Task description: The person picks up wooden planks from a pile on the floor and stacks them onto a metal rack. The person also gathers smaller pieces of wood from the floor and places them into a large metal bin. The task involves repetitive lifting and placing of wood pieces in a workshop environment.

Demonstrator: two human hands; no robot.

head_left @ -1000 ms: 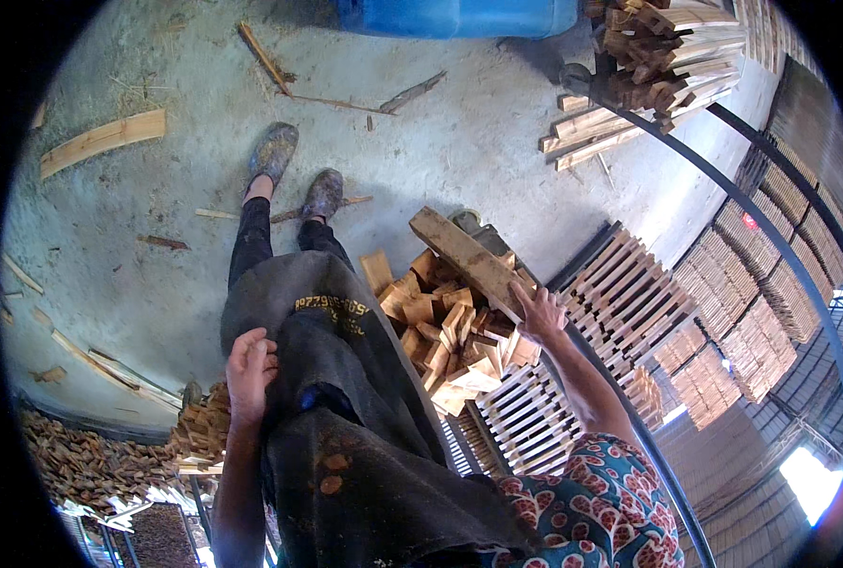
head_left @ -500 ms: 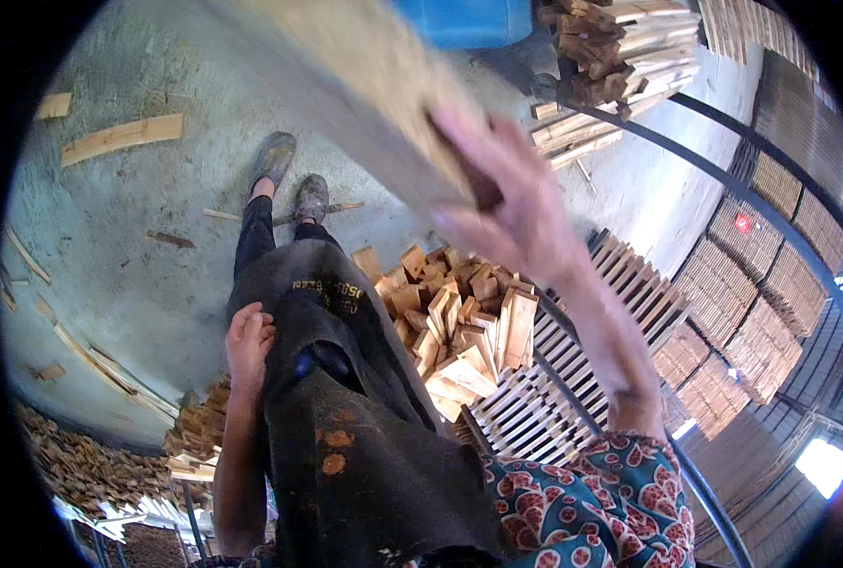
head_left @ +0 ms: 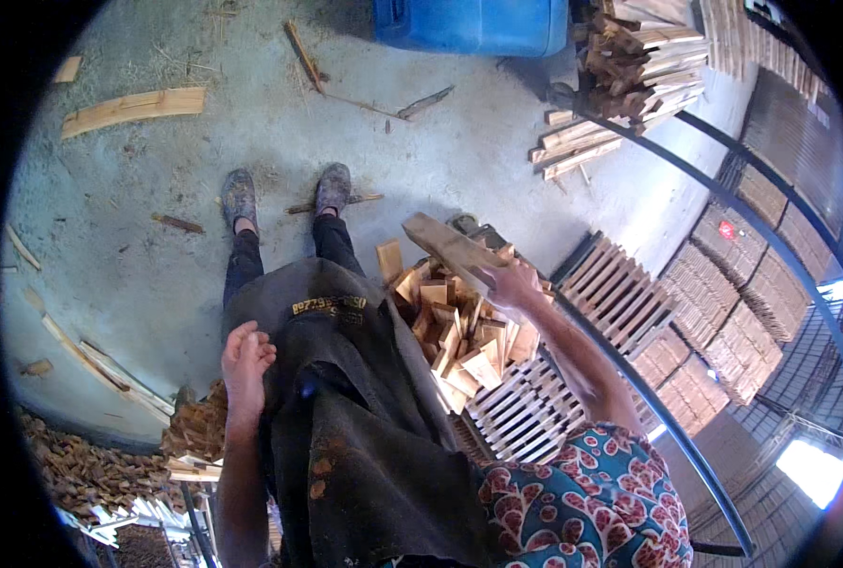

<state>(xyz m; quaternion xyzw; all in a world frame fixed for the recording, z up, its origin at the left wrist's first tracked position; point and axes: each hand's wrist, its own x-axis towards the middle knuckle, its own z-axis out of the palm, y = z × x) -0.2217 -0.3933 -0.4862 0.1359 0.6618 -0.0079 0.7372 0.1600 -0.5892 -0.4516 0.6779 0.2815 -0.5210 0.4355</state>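
My right hand (head_left: 516, 287) grips one end of a short wooden board (head_left: 452, 244), whose far end points up and to the left. The board is over a heap of cut wood blocks (head_left: 455, 327) to the right of my dark apron (head_left: 346, 426). Beside the apron's left edge, my left hand (head_left: 248, 358) hangs with its fingers curled in and nothing visible in them.
A slatted stack of wood (head_left: 526, 407) adjoins the heap. Curved metal bars (head_left: 653, 402) run along my right. Ahead stands a blue plastic container (head_left: 474, 26) by a pile of boards (head_left: 644, 71). Loose wood strips (head_left: 133, 112) lie on the concrete floor.
My right hand has lowered the board from close in front of me to above the heap. My feet stand farther apart. The left hand has stayed near the apron.
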